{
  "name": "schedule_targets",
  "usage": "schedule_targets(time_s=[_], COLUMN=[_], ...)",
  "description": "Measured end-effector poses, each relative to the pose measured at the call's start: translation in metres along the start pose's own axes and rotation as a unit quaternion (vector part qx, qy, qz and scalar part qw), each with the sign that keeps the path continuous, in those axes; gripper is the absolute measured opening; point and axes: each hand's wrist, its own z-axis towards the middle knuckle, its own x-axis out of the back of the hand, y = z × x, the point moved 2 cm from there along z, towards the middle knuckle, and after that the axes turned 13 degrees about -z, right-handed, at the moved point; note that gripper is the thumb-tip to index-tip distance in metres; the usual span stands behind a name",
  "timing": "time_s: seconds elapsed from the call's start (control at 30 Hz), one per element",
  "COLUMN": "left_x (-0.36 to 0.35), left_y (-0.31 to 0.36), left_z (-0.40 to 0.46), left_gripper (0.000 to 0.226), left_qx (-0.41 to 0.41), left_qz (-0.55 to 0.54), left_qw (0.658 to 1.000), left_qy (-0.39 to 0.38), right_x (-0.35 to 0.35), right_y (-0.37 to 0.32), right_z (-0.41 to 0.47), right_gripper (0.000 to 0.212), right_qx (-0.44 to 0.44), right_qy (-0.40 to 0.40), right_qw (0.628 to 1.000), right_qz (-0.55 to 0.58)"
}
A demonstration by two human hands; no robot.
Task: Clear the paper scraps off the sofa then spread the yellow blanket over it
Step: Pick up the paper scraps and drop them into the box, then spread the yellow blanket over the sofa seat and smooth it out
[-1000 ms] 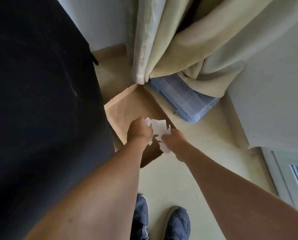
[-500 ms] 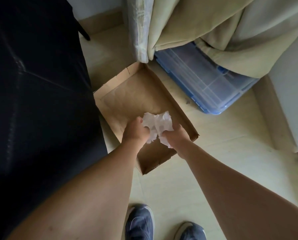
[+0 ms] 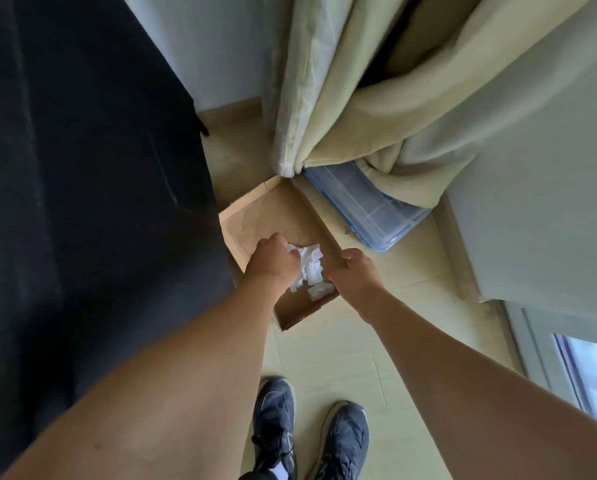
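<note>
Over the cardboard box (image 3: 255,216), the left hand (image 3: 271,263) is holding paper scraps (image 3: 309,266); the right hand (image 3: 354,277) is loosening its grip. The blanket is still waiting.

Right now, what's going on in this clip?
A person stands over a cardboard box on the floor beside a dark sofa. The left hand grips a wad of white paper scraps above the box; a few pieces hang or drop below it. The right hand is beside the wad with fingers loose, holding nothing that shows. The yellow blanket hangs untouched behind the box.
</note>
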Motion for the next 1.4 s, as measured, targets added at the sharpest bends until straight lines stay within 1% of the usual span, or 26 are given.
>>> schedule_targets(time_s=[0.07,0.23,0.4,0.47,0.5,0.63,0.73,0.83,0.97,1.1,1.2,1.3,1.4], left_x=[0.026,0.103,0.180,0.208,0.212,0.253,0.268,0.283,0.316,0.374,0.428,0.477,0.524], left_y=[0.027,0.096,0.151,0.162,0.164,0.155,0.146,0.141,0.112,0.046,-0.019,-0.062,-0.107], left_z=[-0.030,-0.125,-0.242,-0.291,-0.303,-0.373,-0.407,-0.427,-0.443,-0.452,-0.458,-0.459,-0.464], left_gripper=[0.040,0.045,0.042,0.044,0.044,0.038,0.036,0.035,0.034,0.039,0.041,0.038,0.034], left_qx=[-0.003,-0.020,-0.032,-0.051,-0.059,-0.076,-0.069,-0.082,-0.099,-0.092,-0.089,-0.083,-0.067], left_qz=[-0.010,-0.043,-0.042,-0.044,-0.047,-0.064,-0.080,-0.066,-0.048,-0.053,-0.033,-0.014,-0.012], left_qw=[1.000,0.999,0.998,0.997,0.996,0.990,0.989,0.990,0.990,0.990,0.993,0.993,0.992], left_qy=[-0.001,0.006,0.030,0.041,0.042,0.095,0.102,0.090,0.087,0.090,0.076,0.089,0.102], right_x=[0.027,0.095,0.144,0.158,0.162,0.172,0.160,0.144,0.110,0.052,-0.012,-0.067,-0.120], right_y=[-0.017,-0.067,-0.102,-0.110,-0.110,-0.125,-0.139,-0.161,-0.190,-0.223,-0.257,-0.290,-0.332], right_z=[-0.036,-0.145,-0.266,-0.314,-0.325,-0.404,-0.445,-0.466,-0.490,-0.514,-0.540,-0.565,-0.595], right_gripper=[0.047,0.048,0.059,0.059,0.058,0.058,0.054,0.042,0.049,0.043,0.049,0.054,0.056], right_qx=[0.010,0.042,0.089,0.103,0.103,0.127,0.143,0.152,0.178,0.162,0.154,0.175,0.206], right_qy=[0.012,0.039,0.037,0.043,0.047,0.069,0.056,0.059,0.074,0.083,0.075,0.081,0.054], right_qw=[1.000,0.998,0.992,0.988,0.987,0.978,0.973,0.964,0.940,0.954,0.957,0.955,0.948], right_qz=[-0.005,-0.038,-0.080,-0.107,-0.118,-0.152,-0.171,-0.208,-0.282,-0.238,-0.233,-0.227,-0.236])
